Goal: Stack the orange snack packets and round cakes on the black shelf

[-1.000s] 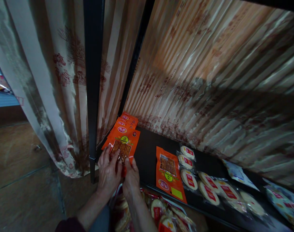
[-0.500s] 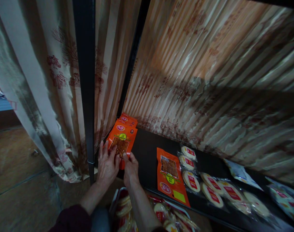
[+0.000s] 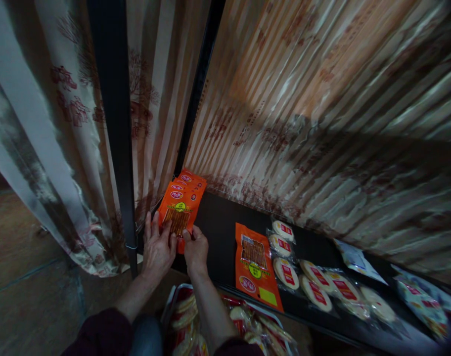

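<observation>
At the left end of a black shelf (image 3: 220,232) lies a stack of orange snack packets (image 3: 180,206), its top one showing brown sticks through a window. My left hand (image 3: 157,249) rests with spread fingers on the lower left of the top packet. The lower right edge of that packet is pinched by my right hand (image 3: 196,249), between thumb and fingers. Another orange packet (image 3: 254,267) lies flat on the shelf, apart from both hands.
Round white wrapped cakes (image 3: 286,273) lie right of the lone packet, with a white-blue packet (image 3: 359,260) and a colourful bag (image 3: 424,304) farther right. A black post (image 3: 114,123) stands left. Below the shelf, a tray (image 3: 281,324) holds wrapped cakes. Curtains (image 3: 285,123) hang behind.
The view has shifted slightly. The top orange packet has slid a little down the stack towards me with both hands on it, and more of the packets behind it shows.
</observation>
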`<state>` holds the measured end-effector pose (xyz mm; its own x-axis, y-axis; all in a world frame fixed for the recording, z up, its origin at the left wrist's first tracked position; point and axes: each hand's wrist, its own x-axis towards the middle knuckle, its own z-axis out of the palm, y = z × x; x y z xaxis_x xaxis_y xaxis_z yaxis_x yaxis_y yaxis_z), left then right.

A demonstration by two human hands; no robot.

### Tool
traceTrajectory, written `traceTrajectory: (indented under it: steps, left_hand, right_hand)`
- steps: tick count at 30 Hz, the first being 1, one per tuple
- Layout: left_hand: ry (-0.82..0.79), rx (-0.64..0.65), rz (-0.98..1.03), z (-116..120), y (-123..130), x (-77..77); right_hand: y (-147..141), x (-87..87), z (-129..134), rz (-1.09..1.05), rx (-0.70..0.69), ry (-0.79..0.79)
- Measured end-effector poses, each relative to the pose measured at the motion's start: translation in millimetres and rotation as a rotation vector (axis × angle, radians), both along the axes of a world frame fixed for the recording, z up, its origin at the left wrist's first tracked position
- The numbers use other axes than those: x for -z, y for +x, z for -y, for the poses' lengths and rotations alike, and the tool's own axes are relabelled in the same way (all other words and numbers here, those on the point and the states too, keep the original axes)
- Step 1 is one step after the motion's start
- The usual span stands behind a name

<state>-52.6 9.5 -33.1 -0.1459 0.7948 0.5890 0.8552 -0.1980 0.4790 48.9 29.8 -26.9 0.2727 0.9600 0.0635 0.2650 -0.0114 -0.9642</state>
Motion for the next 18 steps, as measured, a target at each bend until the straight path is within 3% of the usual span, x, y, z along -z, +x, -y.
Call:
traceTrajectory:
  steps: [8,18]
  left_hand:
    - [-0.044,-0.019,-0.038,-6,1,-0.7]
    - [-0.164,-0.093,-0.136,-12,0,-1.4]
  right_hand:
    - [6,-5.2,-11,0.229,0.046,-0.045]
    - [0,-19.8,-1,0.584,0.102,-0.136]
